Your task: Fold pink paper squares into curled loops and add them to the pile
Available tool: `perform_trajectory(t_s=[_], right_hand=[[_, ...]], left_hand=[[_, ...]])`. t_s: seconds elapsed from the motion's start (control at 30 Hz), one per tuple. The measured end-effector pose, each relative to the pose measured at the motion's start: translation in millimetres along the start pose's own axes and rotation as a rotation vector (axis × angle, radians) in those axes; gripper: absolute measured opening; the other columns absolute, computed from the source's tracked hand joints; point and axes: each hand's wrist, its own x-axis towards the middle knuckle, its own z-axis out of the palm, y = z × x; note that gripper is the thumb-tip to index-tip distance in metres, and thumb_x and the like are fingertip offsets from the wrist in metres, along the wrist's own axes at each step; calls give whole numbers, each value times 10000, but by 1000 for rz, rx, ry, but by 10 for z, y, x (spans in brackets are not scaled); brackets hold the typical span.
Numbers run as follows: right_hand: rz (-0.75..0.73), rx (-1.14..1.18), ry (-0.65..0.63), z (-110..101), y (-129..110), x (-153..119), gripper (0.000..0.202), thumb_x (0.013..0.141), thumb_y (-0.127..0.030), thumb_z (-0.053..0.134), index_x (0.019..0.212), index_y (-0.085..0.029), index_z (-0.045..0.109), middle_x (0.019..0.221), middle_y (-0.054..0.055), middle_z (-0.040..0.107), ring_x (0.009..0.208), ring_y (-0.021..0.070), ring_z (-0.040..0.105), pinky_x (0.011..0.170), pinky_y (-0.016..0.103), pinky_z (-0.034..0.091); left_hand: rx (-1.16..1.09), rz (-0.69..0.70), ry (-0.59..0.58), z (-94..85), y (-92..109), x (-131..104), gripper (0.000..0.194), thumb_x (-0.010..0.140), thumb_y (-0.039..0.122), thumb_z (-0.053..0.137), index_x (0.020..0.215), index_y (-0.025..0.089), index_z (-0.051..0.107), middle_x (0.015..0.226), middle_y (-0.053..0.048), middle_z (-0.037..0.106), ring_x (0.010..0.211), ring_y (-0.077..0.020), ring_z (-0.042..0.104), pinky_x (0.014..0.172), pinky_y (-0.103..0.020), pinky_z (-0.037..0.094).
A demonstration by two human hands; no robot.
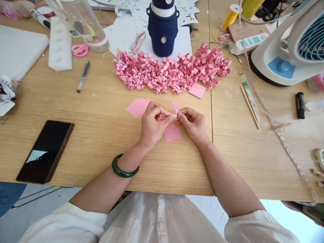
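Observation:
My left hand (155,124) and my right hand (193,124) meet at the middle of the wooden table, thumbs and fingers pinched together. Between their fingertips is a small pink paper strip with curled fringe (173,106), partly hidden by the fingers. Below them lies a square pink sheet (172,132). A fanned stack of pink paper squares (138,108) rests just left of my left hand, partly covered by it. Farther back stretches a long heap of curled pink paper pieces (162,74), with one pink square (197,90) at its front right edge.
A dark blue bottle (163,32) stands behind the heap. To the left are a phone (45,152), a pen (83,77), pink scissors (80,50) and a clear jug (83,25). A fan (275,50), wooden sticks (250,107) and a braided cord (272,119) are on the right.

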Motion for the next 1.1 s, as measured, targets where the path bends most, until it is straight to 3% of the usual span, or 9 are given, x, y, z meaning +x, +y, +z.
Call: perform_trajectory(t_s=[0.27, 0.5, 0.63, 0.77, 0.9, 1.1], right_hand=[[5, 43, -93, -32, -5, -2, 234, 833, -430, 713, 805, -199, 686, 765, 4, 676, 662, 123, 615, 656, 276, 523], [-12, 50, -138, -52, 7, 7, 224, 840, -417, 710, 813, -196, 692, 760, 3, 665, 674, 119, 605, 655, 267, 504], [2, 27, -130, -45, 7, 13, 287, 819, -479, 736, 800, -197, 687, 746, 1, 668, 664, 118, 598, 640, 263, 496], [24, 2, -70, -35, -1, 12, 330, 820, -516, 730, 785, -193, 673, 691, -7, 662, 628, 116, 597, 639, 267, 499], [46, 39, -4, -36, 16, 23, 342, 823, -527, 726, 780, -196, 652, 631, -19, 641, 581, 116, 599, 641, 277, 518], [32, 52, -4, -32, 16, 34, 312, 831, -493, 726, 776, -195, 653, 643, -17, 644, 572, 111, 604, 619, 268, 509]], left_hand=[[-96, -67, -106, -18, -6, 37, 211, 691, 295, 862, 641, 209, 676, 788, -5, 557, 817, -158, 546, 697, -283, 455], [-127, -107, -122, -33, -56, 45, 185, 672, 287, 869, 661, 203, 705, 858, -18, 609, 937, -185, 590, 917, -350, 481], [-177, -118, -143, -23, -107, 51, 195, 688, 317, 870, 706, 204, 712, 1036, -57, 646, 1113, -220, 600, 1028, -381, 465], [-217, -96, -153, -35, -79, 68, 293, 755, 432, 823, 946, 219, 761, 1270, -93, 624, 1262, -240, 562, 1053, -368, 479], [-184, -28, -169, -57, -8, 63, 240, 921, 425, 647, 941, 234, 790, 1130, -75, 723, 1181, -216, 630, 1065, -374, 477], [-118, 69, -170, -39, -31, 56, 118, 844, 320, 743, 915, 243, 797, 1040, -48, 762, 1062, -207, 681, 1004, -368, 518]])
